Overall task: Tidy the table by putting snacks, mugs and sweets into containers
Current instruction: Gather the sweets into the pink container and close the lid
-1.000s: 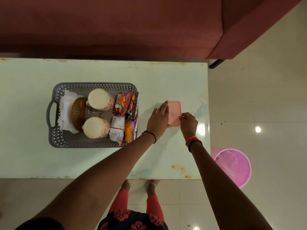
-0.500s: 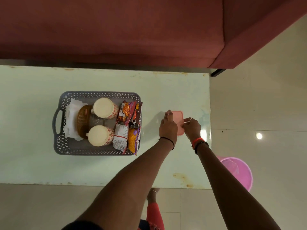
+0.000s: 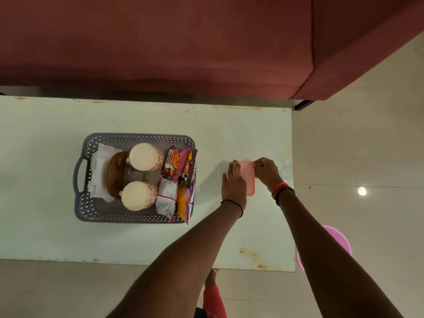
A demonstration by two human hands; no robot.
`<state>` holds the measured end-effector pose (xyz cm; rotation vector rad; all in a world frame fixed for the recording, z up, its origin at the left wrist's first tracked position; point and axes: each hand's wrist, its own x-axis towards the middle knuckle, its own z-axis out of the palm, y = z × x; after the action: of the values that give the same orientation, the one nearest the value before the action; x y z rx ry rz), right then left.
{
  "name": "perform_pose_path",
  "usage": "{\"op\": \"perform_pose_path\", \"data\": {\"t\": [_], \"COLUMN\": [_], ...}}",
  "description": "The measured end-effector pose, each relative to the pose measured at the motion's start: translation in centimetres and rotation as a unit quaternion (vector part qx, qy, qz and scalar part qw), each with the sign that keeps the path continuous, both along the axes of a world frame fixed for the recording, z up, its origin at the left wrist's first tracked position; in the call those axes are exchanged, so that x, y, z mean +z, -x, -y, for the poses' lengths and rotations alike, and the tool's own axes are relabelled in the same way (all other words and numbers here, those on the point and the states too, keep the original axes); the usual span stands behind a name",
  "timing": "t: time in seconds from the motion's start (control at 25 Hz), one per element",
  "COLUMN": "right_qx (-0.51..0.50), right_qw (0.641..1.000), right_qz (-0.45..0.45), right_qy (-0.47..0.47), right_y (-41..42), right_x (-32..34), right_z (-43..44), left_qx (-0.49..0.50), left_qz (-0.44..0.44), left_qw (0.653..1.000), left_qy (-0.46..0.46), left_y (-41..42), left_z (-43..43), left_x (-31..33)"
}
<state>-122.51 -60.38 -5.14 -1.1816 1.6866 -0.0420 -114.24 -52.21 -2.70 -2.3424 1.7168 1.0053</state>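
A small pink box [image 3: 249, 177] with its lid on lies on the pale green table [image 3: 229, 134], right of centre. My left hand [image 3: 234, 183] rests on its left side with fingers over the far left corner. My right hand [image 3: 267, 172] pinches its far right corner. To the left stands a grey lattice basket [image 3: 137, 137]. It holds two upturned patterned mugs [image 3: 145, 157] [image 3: 137, 195], a brown woven dish [image 3: 114, 174], white paper [image 3: 99, 173] and several snack packets [image 3: 176, 164].
A dark red sofa [image 3: 160, 42] runs along the far side of the table. A pink bucket [image 3: 341, 239] stands on the tiled floor by the table's near right corner. My feet show under the near edge.
Both hands have stayed on the pink box; the left hand slid back along its left side and the right fingers moved up to the far right corner. The camera view shifted slightly.
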Motion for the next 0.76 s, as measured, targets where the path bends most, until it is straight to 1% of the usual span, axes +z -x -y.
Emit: {"op": "perform_pose_path", "data": {"t": [0.16, 0.28, 0.48, 0.56, 0.64, 0.68, 0.72, 0.76], "right_qx": [0.054, 0.065, 0.042, 0.018, -0.016, -0.030, -0.041, -0.049], "right_qw": [0.998, 0.996, 0.998, 0.999, 1.000, 1.000, 0.999, 0.999], "right_qz": [-0.042, -0.056, -0.055, -0.039, -0.014, -0.003, 0.005, 0.010], "right_qy": [-0.008, 0.001, 0.010, 0.010, 0.002, -0.001, -0.002, -0.002], "right_y": [-0.7, -0.9, -0.4, -0.3, -0.1, 0.1, 0.3, 0.7], "right_x": [0.3, 0.4, 0.0, 0.1, 0.3, 0.3, 0.3, 0.3], "right_z": [0.7, 0.9, 0.8, 0.6, 0.4, 0.2, -0.1, -0.4], "left_qx": [-0.016, -0.021, -0.030, -0.042, -0.050, -0.024, 0.039, 0.127], "left_qz": [0.012, 0.024, 0.021, 0.018, 0.005, -0.012, -0.053, -0.105], "left_qw": [1.000, 0.999, 0.999, 0.999, 0.997, 0.997, 0.993, 0.976], "left_qy": [0.004, 0.005, 0.019, 0.024, 0.051, 0.072, 0.100, 0.140], "left_y": [0.1, 0.0, -0.1, -0.5, -1.0, -1.0, -0.8, -0.2], "left_z": [-0.1, -0.2, -0.1, -0.5, -1.3, -1.8, -2.4, -3.1], "left_x": [-0.4, -0.5, -0.6, -0.5, -0.5, -0.4, -0.2, -0.1]}}
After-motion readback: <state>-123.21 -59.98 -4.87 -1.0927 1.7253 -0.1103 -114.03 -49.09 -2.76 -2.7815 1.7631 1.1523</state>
